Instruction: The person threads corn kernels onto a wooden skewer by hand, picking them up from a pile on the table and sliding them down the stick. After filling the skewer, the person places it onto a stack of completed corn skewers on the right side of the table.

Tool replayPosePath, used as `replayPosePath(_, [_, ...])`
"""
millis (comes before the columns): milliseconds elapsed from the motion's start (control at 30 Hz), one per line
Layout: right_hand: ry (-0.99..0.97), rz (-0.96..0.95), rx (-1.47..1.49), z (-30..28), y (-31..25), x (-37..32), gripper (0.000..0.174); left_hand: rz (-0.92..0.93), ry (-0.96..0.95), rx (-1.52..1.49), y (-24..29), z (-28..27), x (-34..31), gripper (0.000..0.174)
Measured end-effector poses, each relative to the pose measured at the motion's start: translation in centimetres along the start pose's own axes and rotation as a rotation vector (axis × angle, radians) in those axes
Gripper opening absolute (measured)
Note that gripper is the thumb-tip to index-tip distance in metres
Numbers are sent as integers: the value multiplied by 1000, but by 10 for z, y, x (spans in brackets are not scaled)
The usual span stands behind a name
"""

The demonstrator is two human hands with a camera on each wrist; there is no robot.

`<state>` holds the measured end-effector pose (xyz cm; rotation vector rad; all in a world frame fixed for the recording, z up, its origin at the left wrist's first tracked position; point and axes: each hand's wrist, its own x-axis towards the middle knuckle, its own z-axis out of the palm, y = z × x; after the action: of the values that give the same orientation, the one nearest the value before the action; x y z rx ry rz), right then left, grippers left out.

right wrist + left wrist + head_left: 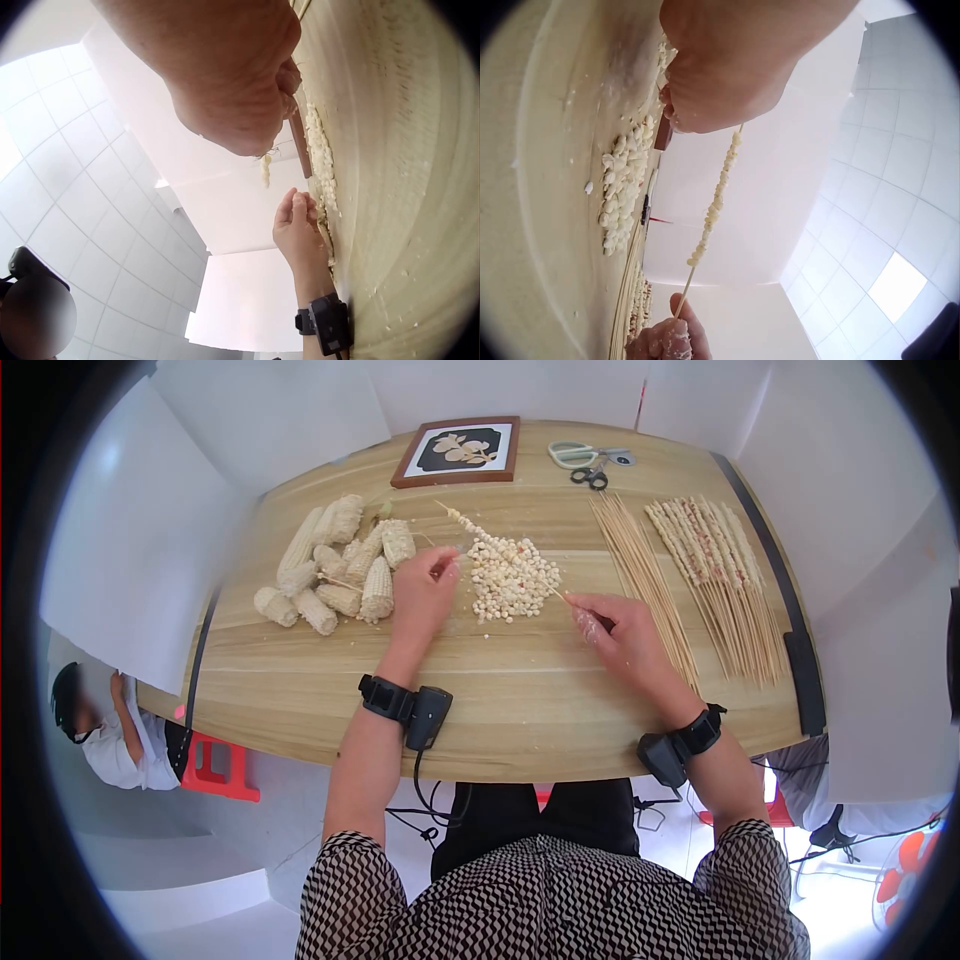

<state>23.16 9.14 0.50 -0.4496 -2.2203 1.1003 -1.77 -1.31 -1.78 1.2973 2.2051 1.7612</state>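
Observation:
In the head view my right hand [625, 635] pinches the near end of a thin wooden skewer [558, 594]. The skewer slants up and left over a pile of loose corn kernels [512, 582]. A row of threaded kernels [715, 199] fills the skewer's middle in the left wrist view, with bare stick by the right hand. My left hand [425, 590] hovers left of the pile, apart from the skewer, fingers curled and thumb near the fingertips. I cannot tell whether a kernel sits between them. White bits cling to the right hand's fingers [676, 341].
Stripped corn cobs [340, 600] lie heaped at the left. Bare skewers [650, 580] and a row of kernel-covered skewers [705, 545] lie at the right. At the back are a framed picture [402, 476] and scissors [572, 456]. Another person [140, 750] is at the far left.

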Motion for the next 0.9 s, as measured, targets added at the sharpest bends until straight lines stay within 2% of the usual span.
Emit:
replayPosePath(67, [7, -1, -4, 0, 0, 0, 26, 72, -216, 257, 3, -1, -2, 16])
replayPosePath(167, [7, 2, -35, 0, -2, 0, 25, 140, -322, 315, 8, -1, -3, 15])
replayPosePath(400, [5, -28, -68, 1, -2, 1, 25, 308, -322, 433, 3, 3, 0, 14])
replayPosePath(467, [4, -34, -67, 3, 0, 1, 25, 186, -393, 414, 7, 2, 0, 13])
replayPosePath(600, [5, -47, -77, 3, 1, 2, 24, 86, -391, 366, 10, 1, -1, 12])
replayPosePath(667, [-11, -29, -83, 3, 1, 2, 24, -38, -258, 214, 6, 3, -3, 11])
replayPosePath(700, [-2, -33, -68, 3, 1, 1, 24, -39, -253, 214, 3, 3, -2, 11])
replayPosePath(767, [3, -41, -54, 4, 1, 1, 23, -142, -165, -24, -1, 3, 0, 10])
replayPosePath(800, [3, -37, -43, 5, 1, 1, 23, -142, -158, -24, -1, 2, 2, 10])
replayPosePath(867, [1, -40, -33, 4, 1, 1, 23, -207, -69, -331, -2, -1, 5, 11])
replayPosePath(900, [-17, -33, -31, 4, 0, 0, 23, -205, -63, -330, -1, -3, 6, 11])
